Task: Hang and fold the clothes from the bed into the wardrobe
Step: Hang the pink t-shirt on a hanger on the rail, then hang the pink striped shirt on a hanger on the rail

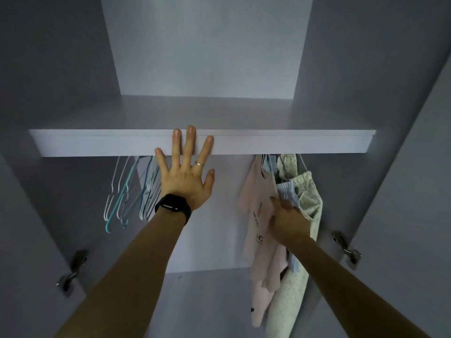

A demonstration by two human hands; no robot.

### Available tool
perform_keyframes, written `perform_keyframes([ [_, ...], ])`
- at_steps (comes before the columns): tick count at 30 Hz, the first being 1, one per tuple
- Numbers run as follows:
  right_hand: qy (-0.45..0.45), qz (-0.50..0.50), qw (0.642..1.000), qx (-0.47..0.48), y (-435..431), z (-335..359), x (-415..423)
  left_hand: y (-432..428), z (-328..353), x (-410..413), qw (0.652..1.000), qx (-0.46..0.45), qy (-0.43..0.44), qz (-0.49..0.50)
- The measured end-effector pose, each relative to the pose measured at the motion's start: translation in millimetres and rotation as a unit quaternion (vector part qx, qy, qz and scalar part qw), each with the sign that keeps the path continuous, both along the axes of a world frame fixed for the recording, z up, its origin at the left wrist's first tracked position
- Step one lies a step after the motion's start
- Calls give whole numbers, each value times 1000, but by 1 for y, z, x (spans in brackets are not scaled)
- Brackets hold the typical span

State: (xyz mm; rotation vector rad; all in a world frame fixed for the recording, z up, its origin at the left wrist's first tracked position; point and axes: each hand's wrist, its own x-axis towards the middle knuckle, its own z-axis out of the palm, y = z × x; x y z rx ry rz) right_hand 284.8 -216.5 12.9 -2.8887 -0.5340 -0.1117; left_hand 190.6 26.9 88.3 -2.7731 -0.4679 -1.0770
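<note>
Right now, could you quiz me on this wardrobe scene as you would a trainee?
1. True or false: the left hand grips a hanger.
2. The empty hangers hang: A) left of the left hand, B) on the door, C) on the floor.
3. What does the right hand hold?
Key: 1 false, it lies flat against the shelf edge; 2 A; 3 the hanging clothes.
</note>
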Motion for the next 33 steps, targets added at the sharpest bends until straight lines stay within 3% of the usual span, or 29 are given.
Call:
perform_keyframes([
  [6,4,7,996,93,-42,12,-100,-42,11,-37,986,-126,93,-56],
  [12,-78,-7,986,145,-102,17,-206,-118,-59,-114,944,-192,166,-213],
  [16,-100,-74,981,146,-140,-4,-289,-173,-102,-160,901,-186,226,-319],
  [22,-92,-228,957,157,-208,-52,-405,-275,-147,-211,804,-209,288,-477],
  [27,-62,-417,892,159,-272,-91,-516,-376,-175,-261,704,-140,358,-597],
  [33,-53,-651,741,156,-324,-118,-656,-509,-194,-345,549,-36,443,-708],
])
